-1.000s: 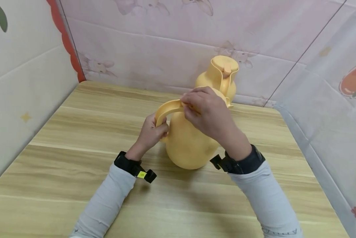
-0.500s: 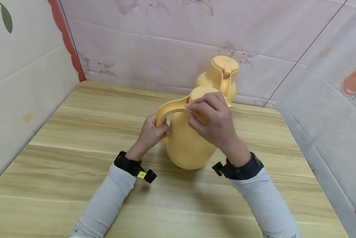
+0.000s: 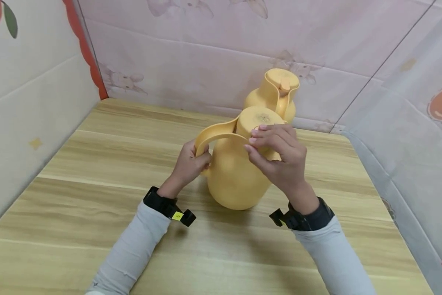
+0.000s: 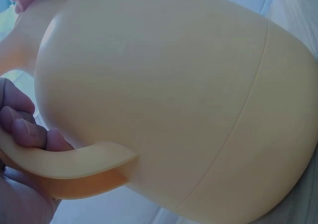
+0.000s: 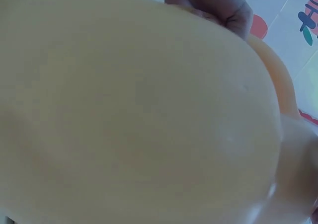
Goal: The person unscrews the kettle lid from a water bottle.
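A yellow thermos jug (image 3: 237, 176) stands upright on the table, its handle to the left. My left hand (image 3: 187, 164) grips that handle (image 3: 215, 133); the left wrist view shows the fingers (image 4: 30, 132) curled round it. My right hand (image 3: 281, 157) is at the front right of the round lid (image 3: 257, 114), with bent fingers and thumb pinching its edge. The hand hides the exact contact. A small dark mark shows on the lid's top. In the right wrist view the jug's body (image 5: 139, 105) fills most of the picture.
A second yellow jug (image 3: 258, 98), with its lid on, stands directly behind the first, near the back wall (image 3: 191, 69). Printed sheets enclose the wooden table (image 3: 95, 196) at the left, back and right.
My right hand has moved right along the lid's front, from beside the handle, uncovering more of the lid's top. My left hand keeps its grip and the jug stays in place.
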Demonstrator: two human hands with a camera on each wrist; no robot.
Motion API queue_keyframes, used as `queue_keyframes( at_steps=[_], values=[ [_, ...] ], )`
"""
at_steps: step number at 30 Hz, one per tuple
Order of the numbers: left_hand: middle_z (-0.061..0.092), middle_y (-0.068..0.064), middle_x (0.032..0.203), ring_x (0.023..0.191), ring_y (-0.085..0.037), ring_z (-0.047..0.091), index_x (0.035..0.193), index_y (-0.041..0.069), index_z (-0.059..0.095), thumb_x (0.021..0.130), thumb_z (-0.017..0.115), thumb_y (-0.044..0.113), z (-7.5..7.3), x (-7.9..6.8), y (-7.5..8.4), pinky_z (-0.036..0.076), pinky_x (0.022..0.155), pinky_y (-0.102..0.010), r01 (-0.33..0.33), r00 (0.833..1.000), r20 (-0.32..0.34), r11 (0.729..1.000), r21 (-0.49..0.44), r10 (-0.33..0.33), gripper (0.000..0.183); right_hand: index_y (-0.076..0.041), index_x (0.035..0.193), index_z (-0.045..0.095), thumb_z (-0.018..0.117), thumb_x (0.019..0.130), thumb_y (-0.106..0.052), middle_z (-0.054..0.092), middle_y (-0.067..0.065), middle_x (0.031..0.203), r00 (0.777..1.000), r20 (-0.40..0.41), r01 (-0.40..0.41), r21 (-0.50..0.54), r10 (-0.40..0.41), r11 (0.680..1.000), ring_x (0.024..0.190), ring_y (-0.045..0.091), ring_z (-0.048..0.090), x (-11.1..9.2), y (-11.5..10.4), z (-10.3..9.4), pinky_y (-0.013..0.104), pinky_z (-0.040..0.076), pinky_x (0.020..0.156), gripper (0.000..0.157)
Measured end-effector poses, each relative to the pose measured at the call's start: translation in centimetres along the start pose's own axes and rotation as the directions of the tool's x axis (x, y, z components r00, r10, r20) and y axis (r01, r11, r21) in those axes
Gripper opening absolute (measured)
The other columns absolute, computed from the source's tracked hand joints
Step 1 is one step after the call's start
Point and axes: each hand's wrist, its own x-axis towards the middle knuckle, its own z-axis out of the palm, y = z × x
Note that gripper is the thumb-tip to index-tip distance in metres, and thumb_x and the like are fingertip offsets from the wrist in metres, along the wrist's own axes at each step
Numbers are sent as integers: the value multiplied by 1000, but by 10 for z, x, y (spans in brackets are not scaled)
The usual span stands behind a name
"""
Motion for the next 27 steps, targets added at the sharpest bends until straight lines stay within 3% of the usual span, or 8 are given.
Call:
queue_keyframes(
  at_steps=[6,9,14,17,21,27],
  values=[
    [45,-14,50,44,-20,43,64,2,44,72,45,-11,3,1,3,37,41,-22,6,1000,4,1000,21,-6,16,2,66,66,73,74,-20,66,17,68,998,-62,-32,23,33,999,78,30,61,-5,3,-5,38,47,82,25],
    [44,-16,50,44,-22,43,63,1,43,72,44,-12,4,0,16,36,41,-21,4,1000,3,999,32,-4,16,3,66,65,73,75,-24,65,19,69,995,-71,-65,40,68,997,79,30,61,-5,3,-8,39,47,87,30],
    [44,-13,50,44,-22,43,63,1,43,71,43,-12,5,-3,30,36,42,-21,10,1000,5,999,39,-11,16,5,63,60,70,70,-8,64,23,70,990,-71,-114,81,119,990,79,31,61,-5,2,-12,45,44,90,18],
    [44,-12,50,44,-20,43,64,2,43,72,44,-12,3,-2,21,37,42,-21,17,1000,7,1000,26,-17,16,6,59,56,64,65,0,62,26,69,985,-102,-128,91,137,988,79,33,59,-3,-1,-11,48,43,90,12],
    [45,-10,50,44,-20,43,64,1,44,72,44,-12,1,1,5,37,42,-21,16,1000,4,1000,16,-16,15,6,57,51,61,63,-1,55,25,67,973,-178,-139,43,144,989,79,34,51,0,-8,-8,43,45,87,14],
    [44,-8,50,44,-20,43,65,1,43,73,45,-9,1,1,1,38,41,-22,-13,1000,-2,1000,11,13,13,9,59,50,60,64,-4,51,25,62,953,-260,-167,-34,153,985,71,31,55,2,-11,-11,37,45,82,17]
  ],
)
